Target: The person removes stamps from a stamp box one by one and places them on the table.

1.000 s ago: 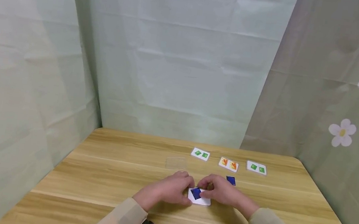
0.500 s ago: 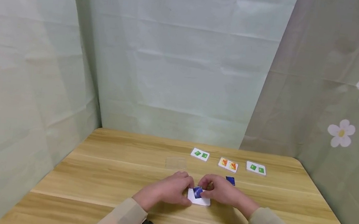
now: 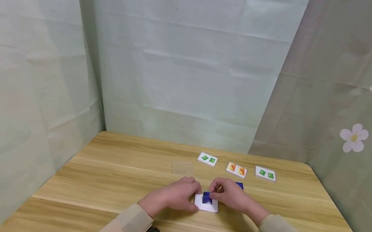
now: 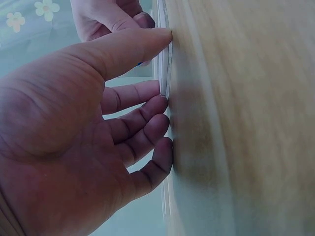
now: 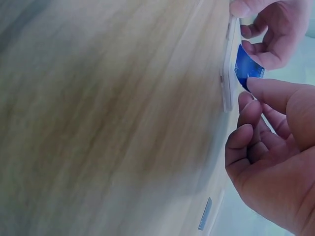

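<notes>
The white card (image 3: 207, 203) lies flat on the bench (image 3: 111, 184), a little toward the near edge and roughly midway between the left and right edges. Wide bare wood lies to its left, toward the left edge, and a narrower strip separates it from the near edge. The left hand (image 3: 172, 196) rests at the card's left side; in the left wrist view its thumb presses the card's edge against the wood and its fingers (image 4: 147, 129) lie nearly straight, tips touching the bench beside the card. The right hand (image 3: 231, 197) pinches a small blue tile (image 3: 207, 198) between thumb and forefinger, the other fingers curled. The tile stands tilted on the card's face, its lower edge apparently touching the card, though the view is soft there. A second blue tile (image 3: 240, 185) lies just beyond the right hand. Toward the far edge sit a clear plastic sheet (image 3: 182, 168), a green-marked card (image 3: 207, 159), an orange-marked card (image 3: 236, 170) and another green-marked card (image 3: 265, 173), well apart from the hands.
</notes>
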### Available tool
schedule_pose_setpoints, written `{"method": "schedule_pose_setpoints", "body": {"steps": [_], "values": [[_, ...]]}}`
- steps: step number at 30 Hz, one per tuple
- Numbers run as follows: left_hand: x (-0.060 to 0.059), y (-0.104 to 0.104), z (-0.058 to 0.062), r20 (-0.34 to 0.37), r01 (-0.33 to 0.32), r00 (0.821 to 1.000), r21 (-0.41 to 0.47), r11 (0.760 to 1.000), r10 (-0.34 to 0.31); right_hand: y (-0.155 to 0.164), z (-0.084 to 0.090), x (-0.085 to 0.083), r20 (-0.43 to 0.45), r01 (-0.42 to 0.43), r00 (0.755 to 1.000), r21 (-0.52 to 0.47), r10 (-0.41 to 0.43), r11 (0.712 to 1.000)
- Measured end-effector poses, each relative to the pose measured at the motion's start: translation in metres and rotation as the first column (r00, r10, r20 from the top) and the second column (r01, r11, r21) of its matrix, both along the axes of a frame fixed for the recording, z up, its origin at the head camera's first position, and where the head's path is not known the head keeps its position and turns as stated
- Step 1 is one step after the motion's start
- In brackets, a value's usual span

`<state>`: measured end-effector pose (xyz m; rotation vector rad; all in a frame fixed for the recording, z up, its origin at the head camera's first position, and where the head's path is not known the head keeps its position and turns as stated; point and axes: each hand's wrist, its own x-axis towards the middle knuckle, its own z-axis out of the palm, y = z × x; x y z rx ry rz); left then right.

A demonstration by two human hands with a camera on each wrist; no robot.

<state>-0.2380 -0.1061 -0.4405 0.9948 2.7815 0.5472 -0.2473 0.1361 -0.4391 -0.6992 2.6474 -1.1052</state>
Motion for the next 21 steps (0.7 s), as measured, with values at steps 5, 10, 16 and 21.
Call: {"method": "schedule_pose_setpoints", "body": {"steps": [5, 10, 16, 21], "values": [[0.0, 0.0, 0.0, 0.002, -0.003, 1.0, 0.0, 1.0, 0.003, 0.005, 0.002, -0.001, 0.032, 0.014, 0.999, -0.027, -0.013, 1.0], [0.0, 0.0, 0.001, 0.008, -0.002, 1.0, 0.01, 1.0, 0.002, 0.011, 0.002, -0.002, 0.035, 0.026, 0.999, -0.062, -0.024, 0.998], [0.002, 0.001, 0.001, 0.0, -0.004, 1.0, 0.009, 1.0, 0.004, 0.02, 0.003, -0.004, -0.006, 0.029, 1.0, -0.097, -0.03, 0.995], [0.001, 0.001, 0.0, -0.01, -0.001, 1.0, 0.009, 1.0, 0.002, 0.027, 0.005, -0.005, -0.022, 0.053, 0.998, -0.103, -0.055, 0.993]]}}
